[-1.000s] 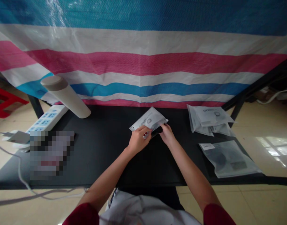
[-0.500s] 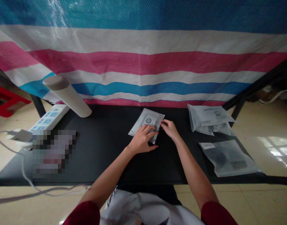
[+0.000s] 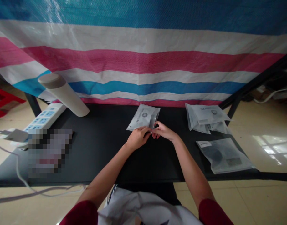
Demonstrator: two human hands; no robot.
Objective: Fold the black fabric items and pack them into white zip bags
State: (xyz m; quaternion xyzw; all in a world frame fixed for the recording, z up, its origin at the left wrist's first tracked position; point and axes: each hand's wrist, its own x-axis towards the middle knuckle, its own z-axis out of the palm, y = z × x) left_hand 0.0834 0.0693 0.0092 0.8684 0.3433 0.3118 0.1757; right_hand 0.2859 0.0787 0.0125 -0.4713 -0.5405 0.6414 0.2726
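A frosted plastic pouch with dark printed lettering and a round logo lies at the middle of the black table, its printing turned sideways to me. My left hand is closed on the pouch's near edge, fingers bent over it. At the near right corner my right hand pinches the edge, thumb and fingertips close against those of the left hand. The fingers cover that corner, so exactly how they grip it is hidden.
Several similar pouches are piled at the back right, with a larger frosted bag nearer me. On the left are a white bottle, a power strip with a plugged charger, and a pixelated object. A striped sheet hangs behind.
My left hand has slid off the pouch's printed face to its near edge. My right hand has come down and left from the right side, so the fingertips now meet at the corner.
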